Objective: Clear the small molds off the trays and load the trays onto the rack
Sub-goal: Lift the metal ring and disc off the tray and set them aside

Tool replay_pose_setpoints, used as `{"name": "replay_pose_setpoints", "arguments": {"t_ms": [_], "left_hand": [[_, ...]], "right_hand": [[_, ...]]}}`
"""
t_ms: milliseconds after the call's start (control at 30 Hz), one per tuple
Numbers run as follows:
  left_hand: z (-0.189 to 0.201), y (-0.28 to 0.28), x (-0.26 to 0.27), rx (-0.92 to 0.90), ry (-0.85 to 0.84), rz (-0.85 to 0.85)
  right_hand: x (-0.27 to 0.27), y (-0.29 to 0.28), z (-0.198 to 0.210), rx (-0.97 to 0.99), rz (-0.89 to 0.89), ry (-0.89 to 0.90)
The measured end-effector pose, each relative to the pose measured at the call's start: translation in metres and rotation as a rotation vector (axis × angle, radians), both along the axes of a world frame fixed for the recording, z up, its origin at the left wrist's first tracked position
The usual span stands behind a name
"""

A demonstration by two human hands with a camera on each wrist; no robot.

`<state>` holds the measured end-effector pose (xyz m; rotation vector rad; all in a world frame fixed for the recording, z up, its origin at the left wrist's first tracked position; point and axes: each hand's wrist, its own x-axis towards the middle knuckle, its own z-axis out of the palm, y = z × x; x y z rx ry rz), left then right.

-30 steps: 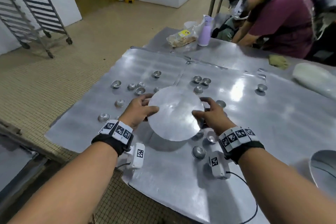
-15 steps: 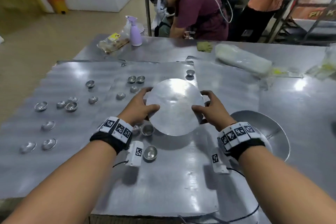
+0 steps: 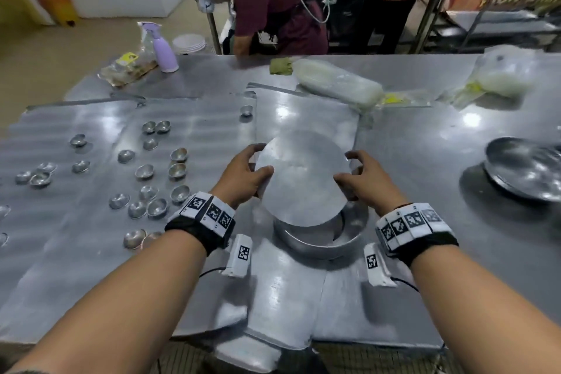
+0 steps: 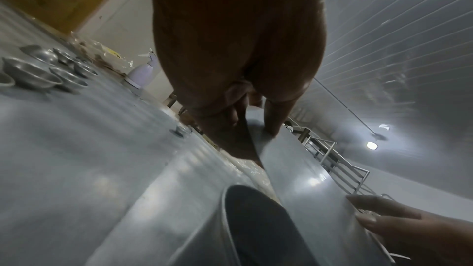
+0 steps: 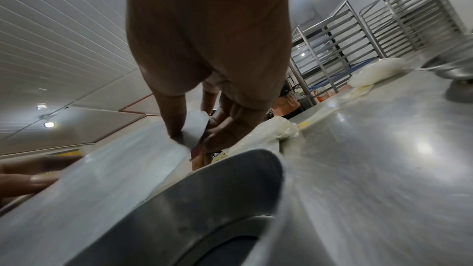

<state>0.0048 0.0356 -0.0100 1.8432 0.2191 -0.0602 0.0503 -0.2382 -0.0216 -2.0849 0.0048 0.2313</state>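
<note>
- Looking down from the head view, a round metal tray is held tilted above a shallow round pan on the steel worktop. It is gripped at opposite edges: the left hand has its thumb on top and its fingers curled over the far rim, and the right hand pinches the other edge likewise. Many small molds lie scattered on the ribbed metal sheets to the left, well apart from the tray. Another round pan sits at the far right, and bagged white goods and a lilac spray bottle stand at the back. Two people are seen beyond the worktop.
- From the left wrist view, the thin tray edge is seen clamped between thumb and curled fingers. The tray is judged stiff, light and slippery, so a rim pinch on both sides seems the right hold. Molds are clustered at the left.
- From the right wrist view, the tray rim is pinched between the thumb above and fingers below, with the pan's dark hollow underneath. Tall steel racks stand beyond the worktop, against a pale panelled wall with lamps lit overhead. The smooth, glossy worktop is judged to let metalware slide easily.
</note>
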Motion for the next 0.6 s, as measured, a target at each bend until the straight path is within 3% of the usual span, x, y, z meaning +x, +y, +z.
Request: {"name": "replay_pose_setpoints", "arguments": {"t_ms": [333, 500, 600], "left_hand": [[-0.018, -0.041, -0.007, 0.098, 0.024, -0.039], [-0.025, -0.051, -0.009, 0.162, 0.077, -0.049], [-0.027, -0.058, -0.004, 0.294, 0.082, -0.108]], "right_hand": [[-0.01, -0.039, -0.041, -0.106, 0.021, -0.005], [-0.012, -0.044, -0.052, 0.02, -0.05, 0.083], [-0.009, -0.047, -0.054, 0.003, -0.015, 0.08]]}}
